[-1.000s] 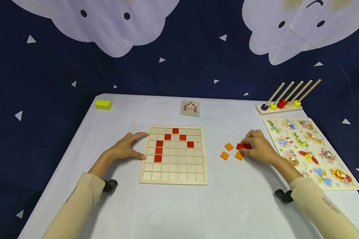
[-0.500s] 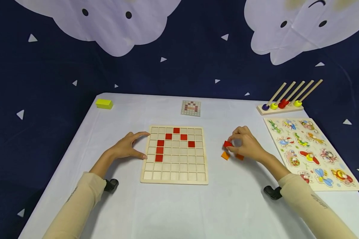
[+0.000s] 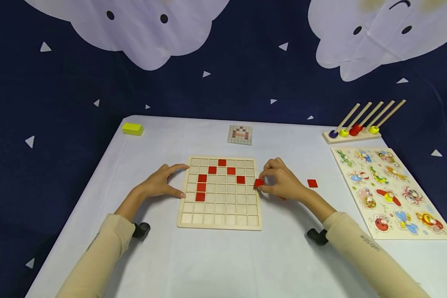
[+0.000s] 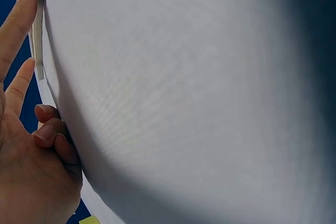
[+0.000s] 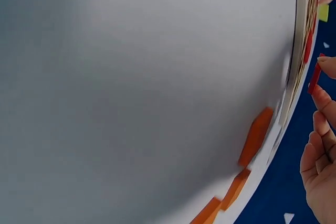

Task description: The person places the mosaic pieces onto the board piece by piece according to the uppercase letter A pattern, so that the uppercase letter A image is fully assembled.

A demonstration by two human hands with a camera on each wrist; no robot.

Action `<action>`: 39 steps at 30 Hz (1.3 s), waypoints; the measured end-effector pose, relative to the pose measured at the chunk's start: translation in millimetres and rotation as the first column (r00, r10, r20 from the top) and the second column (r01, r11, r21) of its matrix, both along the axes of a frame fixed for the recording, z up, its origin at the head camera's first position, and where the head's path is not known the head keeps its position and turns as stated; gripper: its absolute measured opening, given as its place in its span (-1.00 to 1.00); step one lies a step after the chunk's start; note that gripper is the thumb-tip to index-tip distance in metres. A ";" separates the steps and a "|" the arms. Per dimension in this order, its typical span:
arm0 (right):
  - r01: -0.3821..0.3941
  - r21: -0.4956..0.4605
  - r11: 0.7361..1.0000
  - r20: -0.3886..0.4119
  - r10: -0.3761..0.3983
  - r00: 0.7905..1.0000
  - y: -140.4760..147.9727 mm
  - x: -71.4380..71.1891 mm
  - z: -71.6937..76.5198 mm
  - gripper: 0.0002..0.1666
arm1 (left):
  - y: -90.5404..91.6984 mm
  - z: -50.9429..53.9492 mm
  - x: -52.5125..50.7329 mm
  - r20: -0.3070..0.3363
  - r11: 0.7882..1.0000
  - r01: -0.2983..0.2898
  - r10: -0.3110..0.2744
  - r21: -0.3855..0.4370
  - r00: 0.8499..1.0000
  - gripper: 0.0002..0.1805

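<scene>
A wooden grid board lies on the white table, with several red square tiles set in its upper and left cells. My left hand touches the board's left edge with thumb and forefinger spread apart; in the left wrist view its other fingers are curled. Between thumb and fingertips, my right hand pinches a red square tile at the board's right edge. The right wrist view shows this held tile edge-on. Another red tile lies right of that hand. Orange tiles are mostly hidden beneath it in the head view.
Behind the board lies a small pattern card. A yellow block sits at the back left. At the right are a peg stand with beads and a wooden insect puzzle. A dark blue cloth hangs behind the table.
My right hand has lifted a red tile from the loose pile and carried it left to the board's right edge. My left hand stays at the board's left edge.
</scene>
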State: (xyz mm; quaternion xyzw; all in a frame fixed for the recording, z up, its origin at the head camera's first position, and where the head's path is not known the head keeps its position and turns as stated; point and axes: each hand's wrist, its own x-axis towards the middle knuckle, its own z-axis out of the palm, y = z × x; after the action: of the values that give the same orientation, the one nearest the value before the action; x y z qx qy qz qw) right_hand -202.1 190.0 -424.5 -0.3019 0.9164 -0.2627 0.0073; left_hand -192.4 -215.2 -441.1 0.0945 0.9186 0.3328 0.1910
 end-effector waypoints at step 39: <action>0.088 -0.093 0.992 -0.027 -0.091 0.995 -14.2 17.3 -5.0 -0.59 | 1.8 2.5 0.4 -0.002 1.000 0.012 -0.012 0.012 1.000 0.07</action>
State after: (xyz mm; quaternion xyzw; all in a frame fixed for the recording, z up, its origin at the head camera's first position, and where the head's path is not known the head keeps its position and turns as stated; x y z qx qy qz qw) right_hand -184.9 175.8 -429.6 -0.2645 0.9159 -0.3001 -0.0326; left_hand -192.0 -213.3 -438.6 0.1017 0.9161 0.3371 0.1917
